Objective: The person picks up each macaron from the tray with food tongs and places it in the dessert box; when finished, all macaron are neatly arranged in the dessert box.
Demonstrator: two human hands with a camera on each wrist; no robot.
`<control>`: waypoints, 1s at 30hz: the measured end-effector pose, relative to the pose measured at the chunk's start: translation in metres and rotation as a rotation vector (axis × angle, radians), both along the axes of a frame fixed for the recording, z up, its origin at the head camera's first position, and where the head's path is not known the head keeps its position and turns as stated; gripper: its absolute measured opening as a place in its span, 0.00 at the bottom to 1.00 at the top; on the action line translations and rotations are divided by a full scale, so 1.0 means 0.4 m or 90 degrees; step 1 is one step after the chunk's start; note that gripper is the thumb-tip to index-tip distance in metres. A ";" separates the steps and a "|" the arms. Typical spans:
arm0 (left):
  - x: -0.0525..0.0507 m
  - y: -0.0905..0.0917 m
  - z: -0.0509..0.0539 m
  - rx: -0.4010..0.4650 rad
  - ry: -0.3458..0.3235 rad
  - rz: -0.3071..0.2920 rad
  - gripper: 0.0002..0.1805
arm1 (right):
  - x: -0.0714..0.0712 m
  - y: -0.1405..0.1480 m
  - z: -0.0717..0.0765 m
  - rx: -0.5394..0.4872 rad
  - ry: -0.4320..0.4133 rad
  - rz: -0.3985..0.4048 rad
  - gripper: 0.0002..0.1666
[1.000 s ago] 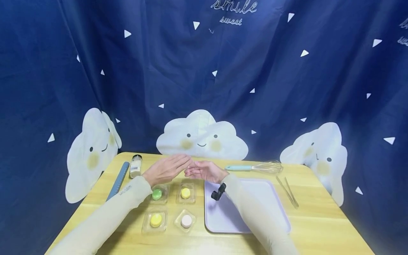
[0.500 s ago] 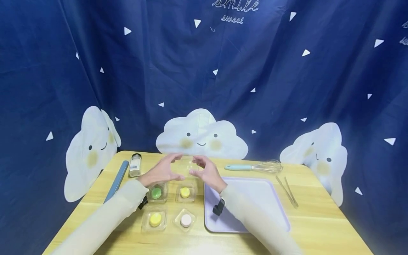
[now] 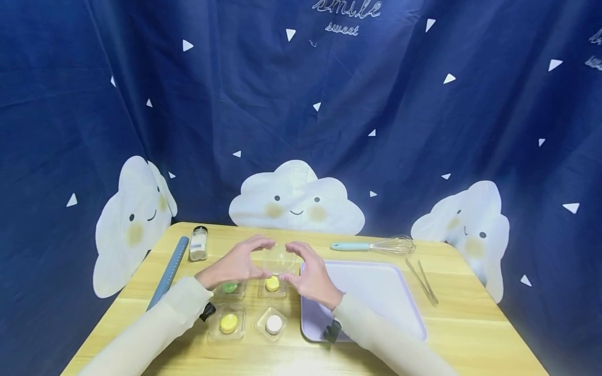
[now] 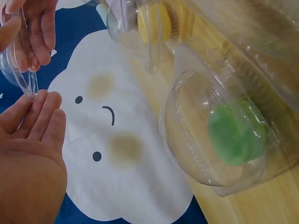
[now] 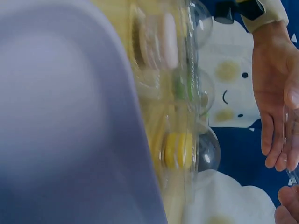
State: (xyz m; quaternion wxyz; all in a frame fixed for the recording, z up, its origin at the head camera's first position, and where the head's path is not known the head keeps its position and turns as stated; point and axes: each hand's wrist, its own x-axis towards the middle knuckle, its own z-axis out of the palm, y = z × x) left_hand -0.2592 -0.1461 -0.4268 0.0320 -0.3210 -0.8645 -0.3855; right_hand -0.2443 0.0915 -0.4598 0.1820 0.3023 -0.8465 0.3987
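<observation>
Between my two hands is a clear plastic domed lid [image 3: 278, 259], held up above the table behind the macaron boxes. My left hand [image 3: 236, 263] grips its left edge between thumb and fingers, and my right hand [image 3: 311, 272] grips the right edge. Its rim shows edge-on in the left wrist view, with fingers of both hands at it. Below stand clear boxes, each with a macaron: a green macaron [image 3: 229, 287] partly behind my left hand, a yellow macaron [image 3: 272, 283], another yellow macaron [image 3: 229, 323] and a pale pink macaron [image 3: 274, 324].
A lilac tray [image 3: 376, 292] lies under my right forearm. Behind it is a whisk [image 3: 376, 245], with metal tongs [image 3: 423, 282] to its right. At left are a jar [image 3: 198, 244] and a long blue strip [image 3: 169, 271]. A blue curtain [image 3: 282, 104] hangs behind the table.
My hands were close together, the left over the right; they have moved apart to opposite sides of the clear lid. Over the last half second both came slightly lower and nearer.
</observation>
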 end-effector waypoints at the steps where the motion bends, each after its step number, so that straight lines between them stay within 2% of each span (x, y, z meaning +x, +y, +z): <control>1: 0.003 0.000 -0.002 -0.007 0.004 0.000 0.43 | 0.005 0.000 -0.001 0.006 0.001 -0.002 0.45; 7: 0.025 -0.001 -0.017 -0.042 0.002 -0.031 0.41 | 0.047 0.009 -0.004 0.052 -0.032 0.004 0.45; 11: 0.047 0.001 -0.027 -0.060 -0.037 -0.069 0.42 | 0.082 0.021 -0.007 0.104 -0.063 0.034 0.45; 15: 0.065 0.010 -0.036 -0.107 -0.069 -0.094 0.44 | 0.118 0.030 -0.015 0.169 -0.077 0.048 0.48; 21: 0.099 0.024 -0.053 -0.206 -0.072 -0.115 0.44 | 0.167 0.036 -0.039 0.260 -0.023 0.062 0.53; 24: 0.116 0.032 -0.062 -0.243 -0.075 -0.120 0.44 | 0.186 0.035 -0.051 0.286 -0.004 0.068 0.52; 30: 0.141 0.044 -0.066 -0.290 -0.069 -0.103 0.46 | 0.203 0.032 -0.065 0.308 0.037 0.073 0.50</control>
